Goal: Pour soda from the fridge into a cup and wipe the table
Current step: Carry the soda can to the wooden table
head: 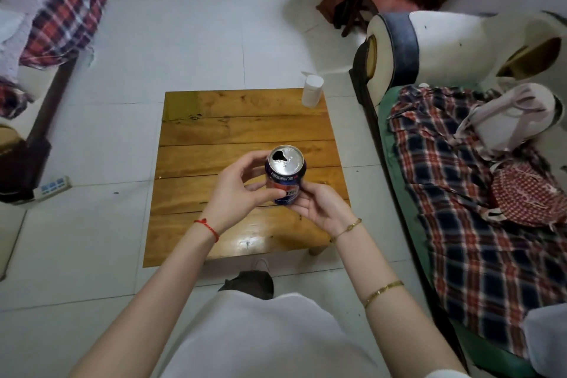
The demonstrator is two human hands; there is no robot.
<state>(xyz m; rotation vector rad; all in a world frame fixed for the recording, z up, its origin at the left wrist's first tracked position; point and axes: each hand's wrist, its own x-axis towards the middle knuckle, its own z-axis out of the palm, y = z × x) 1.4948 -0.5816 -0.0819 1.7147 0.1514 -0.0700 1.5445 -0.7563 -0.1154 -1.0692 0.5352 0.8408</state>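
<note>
A blue aluminium soda can (285, 175) with a red and white label is held at the centre of the frame, above the square wooden tabletop (245, 132). Its silver top is seen already opened, with a dark hole at the far edge. The can is gripped from the left by the left hand (242, 186), whose fingers (270, 192) are curled round its side. It is supported from below and from the right by the right hand (319, 205), the fingers being bent under its base. A white plastic cup (312, 90) is placed on the far right corner of the tabletop, well apart from the can. A sofa covered with checked cloth (460, 193) is seen at the right of the frame.
</note>
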